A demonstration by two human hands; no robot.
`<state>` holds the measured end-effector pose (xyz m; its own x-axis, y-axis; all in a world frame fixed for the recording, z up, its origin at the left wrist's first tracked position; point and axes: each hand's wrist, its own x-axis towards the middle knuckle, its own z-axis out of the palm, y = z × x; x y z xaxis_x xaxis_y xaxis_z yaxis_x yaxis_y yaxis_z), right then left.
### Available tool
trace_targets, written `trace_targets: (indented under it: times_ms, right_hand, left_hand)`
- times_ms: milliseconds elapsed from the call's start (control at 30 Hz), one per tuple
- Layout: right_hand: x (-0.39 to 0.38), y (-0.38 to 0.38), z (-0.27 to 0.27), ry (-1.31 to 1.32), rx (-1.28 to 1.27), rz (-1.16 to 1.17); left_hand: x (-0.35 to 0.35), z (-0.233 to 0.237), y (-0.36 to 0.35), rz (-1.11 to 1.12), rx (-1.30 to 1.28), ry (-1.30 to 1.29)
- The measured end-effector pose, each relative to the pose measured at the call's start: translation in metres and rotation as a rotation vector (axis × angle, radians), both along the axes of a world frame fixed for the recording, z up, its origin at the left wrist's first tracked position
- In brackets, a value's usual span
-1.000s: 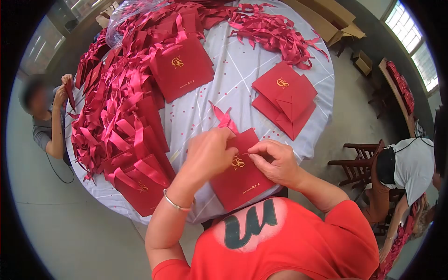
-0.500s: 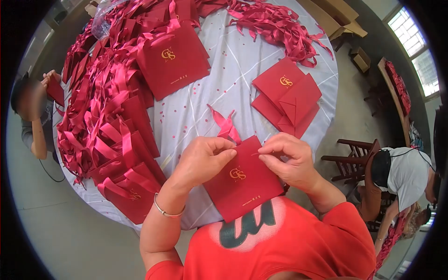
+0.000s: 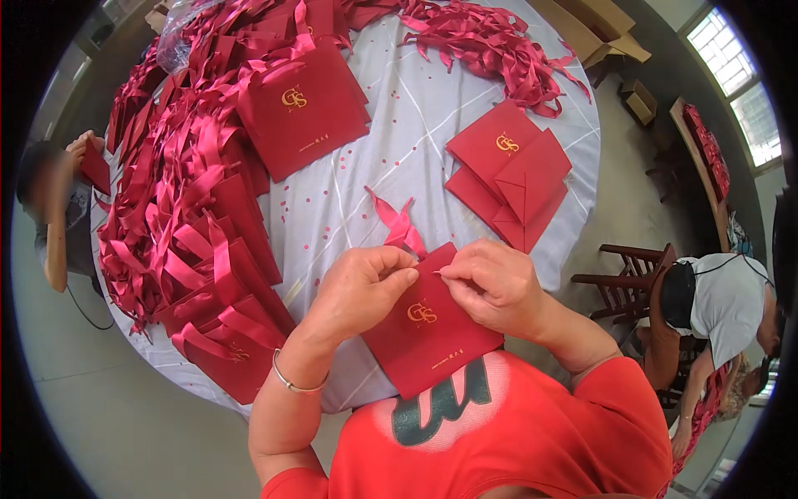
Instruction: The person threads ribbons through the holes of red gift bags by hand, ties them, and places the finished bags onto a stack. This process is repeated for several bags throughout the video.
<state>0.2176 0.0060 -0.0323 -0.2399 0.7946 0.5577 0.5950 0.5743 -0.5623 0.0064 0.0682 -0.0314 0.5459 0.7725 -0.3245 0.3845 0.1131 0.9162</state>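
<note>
A red paper bag [image 3: 440,337] with a gold logo lies tilted at the table edge, against my red shirt. My left hand [image 3: 362,287] is pinched closed at its upper left edge, thumb over the front. My right hand [image 3: 496,283] is also closed in a pinch, just above the bag's upper front. A tiny pale tip shows at those fingertips; what it belongs to is hidden. From behind the bag's top edge, a pink-red ribbon [image 3: 395,220] sticks out onto the cloth.
Piled bags with ribbons [image 3: 195,216] cover the table's left side. Flat red bags [image 3: 511,170] lie at right, loose ribbons [image 3: 499,50] at the back. Small red dots dot the white tablecloth [image 3: 357,195]. One person [image 3: 58,208] sits at left; another [image 3: 723,308] bends beside a chair [image 3: 623,279].
My right hand has moved left and its fingers have closed from a loose curl into a pinch over the bag. My left hand has hardly moved.
</note>
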Motion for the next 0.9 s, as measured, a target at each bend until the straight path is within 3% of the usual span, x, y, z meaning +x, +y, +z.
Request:
trace_targets:
  times_ms: [233, 667, 767, 833, 867, 900]
  right_hand:
    - [-0.001, -0.006, 0.005, -0.239, 0.05, 0.007]
    - [-0.009, -0.009, 0.013, -0.313, -0.069, -0.066]
    - [-0.004, -0.003, 0.014, -0.229, -0.088, 0.022]
    - [0.005, 0.007, 0.018, -0.048, -0.146, -0.027]
    - [0.008, 0.013, 0.018, 0.085, -0.246, -0.16]
    - [0.011, 0.014, 0.016, 0.084, -0.245, -0.157]
  left_hand:
    - [0.0, -0.002, -0.001, 0.008, 0.014, -0.025]
    - [0.001, 0.001, -0.004, -0.018, 0.151, -0.009]
    - [0.001, 0.003, -0.002, -0.027, 0.09, 0.033]
    - [-0.002, 0.0, 0.002, -0.049, -0.003, -0.022]
    - [-0.004, -0.001, 0.004, -0.066, -0.092, -0.08]
    - [-0.004, 0.001, 0.004, -0.063, -0.091, -0.081]
